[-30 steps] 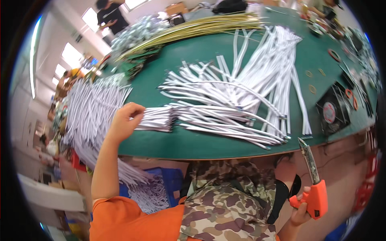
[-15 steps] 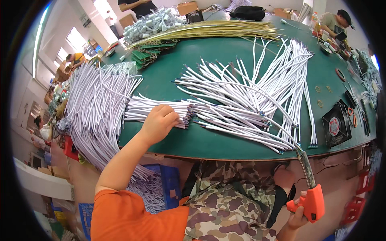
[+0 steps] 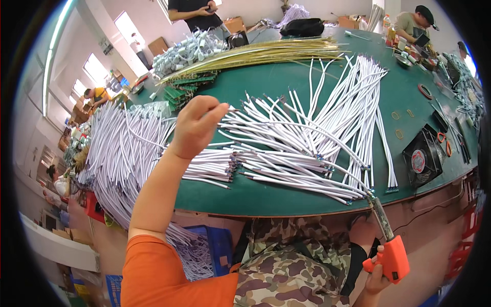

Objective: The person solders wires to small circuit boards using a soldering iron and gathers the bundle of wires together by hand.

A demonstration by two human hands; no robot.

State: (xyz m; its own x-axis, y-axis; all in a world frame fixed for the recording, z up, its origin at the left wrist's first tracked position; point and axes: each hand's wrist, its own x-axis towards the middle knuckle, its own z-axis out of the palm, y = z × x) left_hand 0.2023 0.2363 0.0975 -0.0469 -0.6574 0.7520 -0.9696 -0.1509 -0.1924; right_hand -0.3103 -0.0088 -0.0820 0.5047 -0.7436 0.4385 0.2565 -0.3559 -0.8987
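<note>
Head | left hand [image 3: 198, 125] pinched, contents unclear; white wires [image 3: 286, 171] to its right | right hand [image 3: 376, 279] grasping orange soldering gun [image 3: 395, 260] | apparently soldering wires; next calls for steady tip

No lettering legible; round red-and-white label [image 3: 418, 161] on black fan [image 3: 431, 147] (print too small to read).

Place: an electrical assembly workshop
Worktable [image 3: 286, 202]: green-topped, heaped with white cables [image 3: 128, 148] and green circuit boards [image 3: 181, 92]
Tools: orange soldering gun [image 3: 395, 258], black box fan [image 3: 422, 153], orange-handled scissors [image 3: 448, 148]
Storage: blue plastic crate [image 3: 221, 245] of cables below the edge, cardboard box [image 3: 236, 24] behind
Co-workers: one in yellow [image 3: 99, 95] far left, one in a dark cap [image 3: 413, 24] far right
Lighting: ceiling tube light [image 3: 48, 66]
</note>
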